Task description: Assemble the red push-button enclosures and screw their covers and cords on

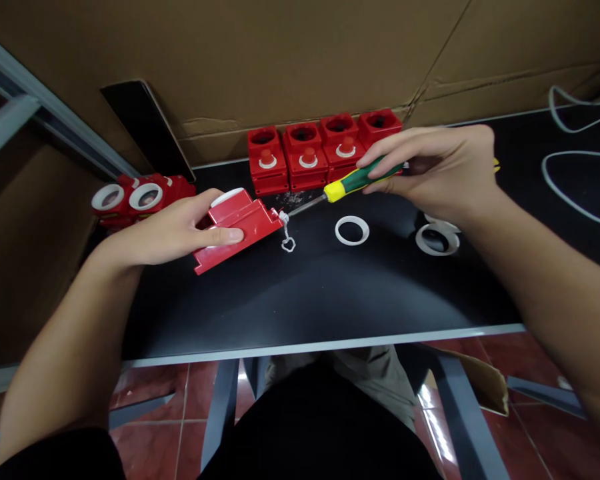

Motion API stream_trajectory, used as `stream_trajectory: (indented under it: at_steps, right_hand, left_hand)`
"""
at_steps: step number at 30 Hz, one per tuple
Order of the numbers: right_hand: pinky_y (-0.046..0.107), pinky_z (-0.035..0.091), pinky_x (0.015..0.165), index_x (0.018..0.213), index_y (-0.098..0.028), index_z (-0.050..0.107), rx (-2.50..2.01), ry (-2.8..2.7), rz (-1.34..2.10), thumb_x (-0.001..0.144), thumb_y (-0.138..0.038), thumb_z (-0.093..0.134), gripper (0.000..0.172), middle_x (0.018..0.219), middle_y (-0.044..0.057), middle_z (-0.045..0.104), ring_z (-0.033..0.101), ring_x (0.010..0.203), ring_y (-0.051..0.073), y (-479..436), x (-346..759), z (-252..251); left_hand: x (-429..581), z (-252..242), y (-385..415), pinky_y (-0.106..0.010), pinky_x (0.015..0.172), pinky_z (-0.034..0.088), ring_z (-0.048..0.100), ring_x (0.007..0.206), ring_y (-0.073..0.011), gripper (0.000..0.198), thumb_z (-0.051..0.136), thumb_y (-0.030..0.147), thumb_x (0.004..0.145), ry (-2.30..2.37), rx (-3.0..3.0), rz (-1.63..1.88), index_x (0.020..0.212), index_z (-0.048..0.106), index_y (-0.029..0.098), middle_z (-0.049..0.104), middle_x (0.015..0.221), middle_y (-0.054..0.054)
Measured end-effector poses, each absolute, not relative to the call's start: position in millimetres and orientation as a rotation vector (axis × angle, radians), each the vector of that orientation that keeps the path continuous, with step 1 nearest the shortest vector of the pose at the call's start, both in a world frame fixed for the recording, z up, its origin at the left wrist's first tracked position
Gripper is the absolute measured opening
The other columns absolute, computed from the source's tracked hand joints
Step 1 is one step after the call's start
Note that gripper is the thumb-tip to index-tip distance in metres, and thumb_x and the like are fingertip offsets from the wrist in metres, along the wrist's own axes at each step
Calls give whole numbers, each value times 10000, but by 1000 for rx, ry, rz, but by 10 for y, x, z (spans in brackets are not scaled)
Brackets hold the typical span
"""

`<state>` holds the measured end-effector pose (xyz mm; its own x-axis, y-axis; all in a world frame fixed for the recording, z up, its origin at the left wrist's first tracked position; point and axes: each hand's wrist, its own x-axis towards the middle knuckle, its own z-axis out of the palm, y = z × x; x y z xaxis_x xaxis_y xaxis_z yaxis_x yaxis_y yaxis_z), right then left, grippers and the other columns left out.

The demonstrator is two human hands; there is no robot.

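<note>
My left hand (195, 227) grips a red plastic housing (243, 230), tilted above the black table, with a white ring on its upper side. Between the fingers of my right hand (425, 163) is a screwdriver (363, 179) with a green and yellow handle. Its shaft points left, and the tip meets a small white fitting (283, 217) on the housing's right end. From that fitting hangs a white loop (289, 245). Whether the tip sits in a screw is too small to tell. A loose white ring (352, 231) lies on the table below the screwdriver.
Several red housings (307, 160) stand in a row against the cardboard wall (280, 60). More with white rings (147, 197) sit at the left. Other white rings (437, 239) lie under my right forearm. A white cable (575, 155) curls at the right. The table's front edge (325, 345) is near me.
</note>
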<state>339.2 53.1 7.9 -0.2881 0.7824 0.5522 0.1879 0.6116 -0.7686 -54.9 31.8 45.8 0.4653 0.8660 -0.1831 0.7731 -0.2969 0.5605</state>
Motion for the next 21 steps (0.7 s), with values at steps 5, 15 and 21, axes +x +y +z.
stream_trajectory:
  at_steps: [5, 15, 21]
  right_hand:
    - [540, 670, 1137, 776, -322, 842, -777, -1822, 735, 767, -318, 1028, 186, 1070, 34, 866, 812, 1063, 266, 511, 3368, 75]
    - [336, 610, 880, 1123, -218, 841, -946, -1602, 763, 724, -411, 1067, 497, 1072, 93, 793, 717, 946, 170, 817, 3646, -1]
    - [270, 545, 685, 1020, -215, 754, -932, -1356, 1066, 594, -750, 1055, 748, 897, 29, 699, 625, 756, 114, 776, 3472, -4]
  left_hand:
    - [-664, 459, 405, -361, 721, 671, 834, 941, -300, 566, 762, 764, 936, 1267, 2126, 161, 1206, 761, 266, 846, 1092, -56]
    - [-859, 319, 464, -339, 633, 565, 733, 775, -258, 677, 955, 583, 758, 1456, 2517, 183, 1275, 682, 241, 795, 1035, -45]
    - [-671, 380, 222, -587, 1037, 609, 709, 1182, -407, 733, 878, 669, 839, 1434, 2769, 362, 1400, 664, 248, 732, 1340, -120]
